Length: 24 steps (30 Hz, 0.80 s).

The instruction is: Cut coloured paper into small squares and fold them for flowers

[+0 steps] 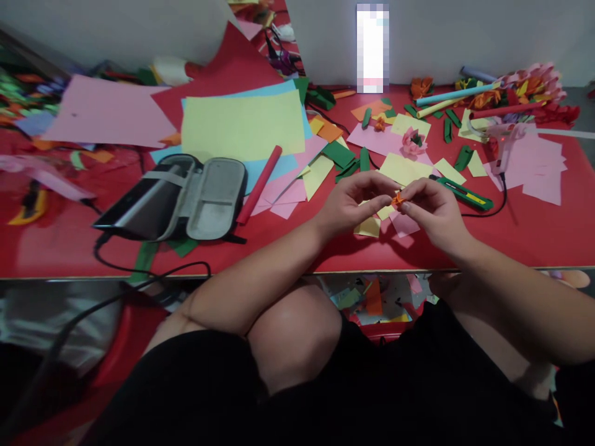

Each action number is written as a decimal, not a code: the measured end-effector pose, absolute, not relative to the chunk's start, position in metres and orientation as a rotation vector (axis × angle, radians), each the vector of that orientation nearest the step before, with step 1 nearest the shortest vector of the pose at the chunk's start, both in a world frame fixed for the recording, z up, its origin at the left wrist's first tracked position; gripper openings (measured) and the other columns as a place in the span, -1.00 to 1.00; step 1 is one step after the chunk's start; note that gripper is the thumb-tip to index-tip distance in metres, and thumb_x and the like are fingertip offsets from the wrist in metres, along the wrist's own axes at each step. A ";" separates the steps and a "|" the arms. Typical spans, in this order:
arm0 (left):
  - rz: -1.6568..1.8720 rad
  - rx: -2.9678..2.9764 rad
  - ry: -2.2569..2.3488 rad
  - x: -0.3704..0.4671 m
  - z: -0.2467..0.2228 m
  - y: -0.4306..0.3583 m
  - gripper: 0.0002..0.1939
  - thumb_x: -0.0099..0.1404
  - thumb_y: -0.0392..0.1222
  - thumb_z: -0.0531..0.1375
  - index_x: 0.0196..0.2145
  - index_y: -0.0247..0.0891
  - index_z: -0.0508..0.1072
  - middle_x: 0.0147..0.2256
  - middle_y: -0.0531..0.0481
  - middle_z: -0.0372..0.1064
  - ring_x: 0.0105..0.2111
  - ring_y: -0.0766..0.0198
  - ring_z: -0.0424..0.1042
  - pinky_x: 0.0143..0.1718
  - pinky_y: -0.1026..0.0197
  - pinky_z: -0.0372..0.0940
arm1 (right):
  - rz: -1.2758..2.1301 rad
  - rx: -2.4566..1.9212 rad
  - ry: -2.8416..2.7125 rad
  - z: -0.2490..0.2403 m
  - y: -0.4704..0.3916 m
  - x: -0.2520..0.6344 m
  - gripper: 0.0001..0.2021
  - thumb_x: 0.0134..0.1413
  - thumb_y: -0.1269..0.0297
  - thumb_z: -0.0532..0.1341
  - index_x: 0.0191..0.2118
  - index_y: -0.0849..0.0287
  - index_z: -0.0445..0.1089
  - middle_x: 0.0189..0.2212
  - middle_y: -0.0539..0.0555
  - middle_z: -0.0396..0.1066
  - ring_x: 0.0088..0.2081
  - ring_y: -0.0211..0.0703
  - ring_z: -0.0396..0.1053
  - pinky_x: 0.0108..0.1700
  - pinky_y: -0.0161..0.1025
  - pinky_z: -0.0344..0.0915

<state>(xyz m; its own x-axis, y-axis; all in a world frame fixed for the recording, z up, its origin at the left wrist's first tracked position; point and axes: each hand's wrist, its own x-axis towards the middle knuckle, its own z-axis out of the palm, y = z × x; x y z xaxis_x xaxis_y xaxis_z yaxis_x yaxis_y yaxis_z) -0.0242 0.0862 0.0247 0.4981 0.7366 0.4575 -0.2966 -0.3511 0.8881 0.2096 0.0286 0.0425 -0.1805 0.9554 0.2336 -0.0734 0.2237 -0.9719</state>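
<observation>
Between my two hands, over the front part of the red table, is a small folded orange paper flower (398, 199). My left hand (357, 201) pinches it from the left with thumb and fingertips. From the right, my right hand (430, 207) grips it the same way, fingers bent. Pale yellow paper pieces (369, 227) and a pink slip (403, 224) lie beneath the hands. Just right of my right hand rests a green utility knife (465, 193). A pink paper flower (413, 142) and a smaller orange flower (380, 124) lie behind the hands.
An open zip case (216, 198) with a cable stands left, beside a red paper roll (259, 184). Large sheets, yellow (242, 124) on top, lie behind it. A pink glue gun (506, 145) sits at right. A bright phone (372, 49) leans at the back.
</observation>
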 end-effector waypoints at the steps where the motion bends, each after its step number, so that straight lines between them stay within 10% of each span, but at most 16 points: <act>1: 1.117 1.590 0.394 -0.024 0.025 0.086 -0.55 0.48 0.30 0.66 0.02 -0.09 0.82 -0.05 -0.10 0.77 -0.10 0.18 0.75 -0.04 0.15 0.65 | 1.191 -0.910 -1.410 0.043 0.028 0.209 -0.58 0.25 -0.19 0.73 -0.19 -0.04 0.65 -0.20 0.04 0.65 -0.14 -0.03 0.60 -0.05 -0.03 0.60; 24: 1.018 1.505 0.413 -0.024 0.025 0.084 -0.54 0.46 0.26 0.68 0.03 -0.12 0.80 -0.02 -0.10 0.77 -0.07 0.16 0.76 0.01 0.12 0.66 | 1.094 -1.015 -1.565 0.052 0.029 0.209 -0.76 0.25 0.04 0.61 -0.21 -0.02 0.62 -0.26 0.05 0.66 -0.20 -0.01 0.57 -0.13 -0.03 0.54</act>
